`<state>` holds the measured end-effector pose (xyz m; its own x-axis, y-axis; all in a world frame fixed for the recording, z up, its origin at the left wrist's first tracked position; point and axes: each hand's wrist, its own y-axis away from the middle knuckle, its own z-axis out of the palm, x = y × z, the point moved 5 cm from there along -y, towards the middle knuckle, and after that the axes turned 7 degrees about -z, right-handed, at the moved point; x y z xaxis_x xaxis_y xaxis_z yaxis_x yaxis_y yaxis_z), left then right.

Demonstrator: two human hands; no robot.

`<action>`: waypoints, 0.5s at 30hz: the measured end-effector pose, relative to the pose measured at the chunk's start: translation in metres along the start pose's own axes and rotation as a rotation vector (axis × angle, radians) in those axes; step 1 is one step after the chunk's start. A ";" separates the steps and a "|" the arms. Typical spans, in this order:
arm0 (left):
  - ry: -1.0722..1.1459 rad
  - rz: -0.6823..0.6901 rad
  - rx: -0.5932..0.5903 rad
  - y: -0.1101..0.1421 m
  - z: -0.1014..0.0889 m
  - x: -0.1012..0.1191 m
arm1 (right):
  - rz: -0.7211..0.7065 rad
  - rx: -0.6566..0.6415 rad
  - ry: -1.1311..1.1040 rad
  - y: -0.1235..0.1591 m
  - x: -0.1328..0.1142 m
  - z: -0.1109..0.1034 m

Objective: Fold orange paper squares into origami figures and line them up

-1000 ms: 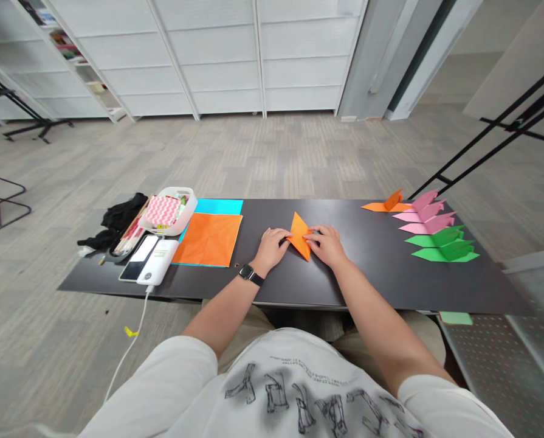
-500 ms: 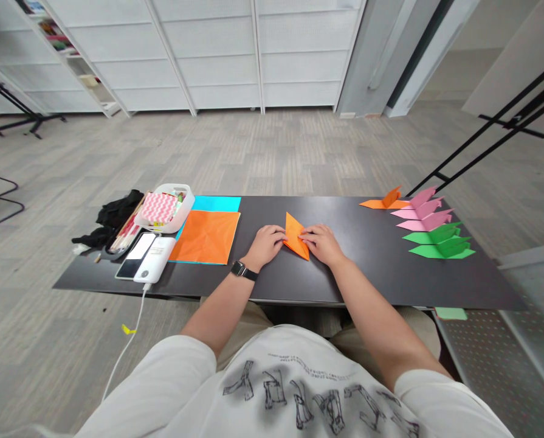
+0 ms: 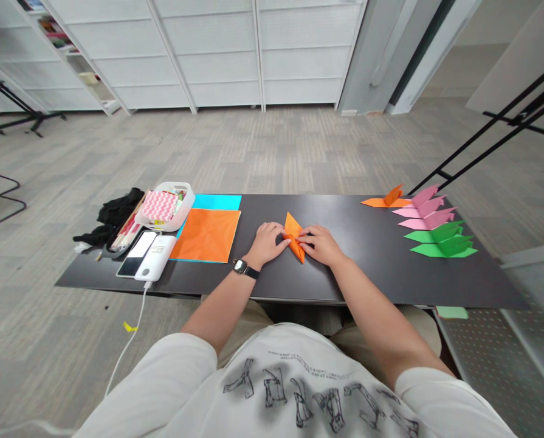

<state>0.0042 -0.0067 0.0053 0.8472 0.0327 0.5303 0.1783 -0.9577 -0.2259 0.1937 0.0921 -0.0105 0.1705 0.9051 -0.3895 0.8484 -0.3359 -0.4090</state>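
Note:
A folded orange paper piece [image 3: 293,233], kite-shaped, lies on the black table [image 3: 372,274] in front of me. My left hand [image 3: 267,242], with a watch on its wrist, presses its fingertips on the paper's left edge. My right hand [image 3: 320,244] pinches and presses the paper's right side, fingers curled onto it. Both hands meet over the middle of the fold.
Flat orange sheets [image 3: 206,235] over cyan paper [image 3: 218,202] lie to the left, beside a white tray [image 3: 166,207], a phone and power bank [image 3: 150,253] and black cloth [image 3: 113,214]. Finished orange [image 3: 387,199], pink [image 3: 424,210] and green [image 3: 441,241] folded pieces line the right end.
Both hands drew closer together over the orange paper, folding its sides inward so it looks narrower. The view shifted slightly.

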 end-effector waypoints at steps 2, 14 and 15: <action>-0.009 0.000 0.008 0.000 0.000 0.001 | -0.005 -0.002 -0.005 0.000 0.000 0.000; -0.043 -0.025 0.011 -0.001 0.004 0.001 | 0.010 -0.018 -0.003 -0.003 -0.003 0.000; -0.044 -0.028 0.009 -0.001 0.004 0.001 | 0.020 -0.024 -0.005 -0.003 -0.003 0.000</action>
<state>0.0070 -0.0042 0.0026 0.8629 0.0727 0.5001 0.2072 -0.9535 -0.2190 0.1904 0.0901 -0.0077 0.1846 0.8970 -0.4016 0.8568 -0.3471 -0.3814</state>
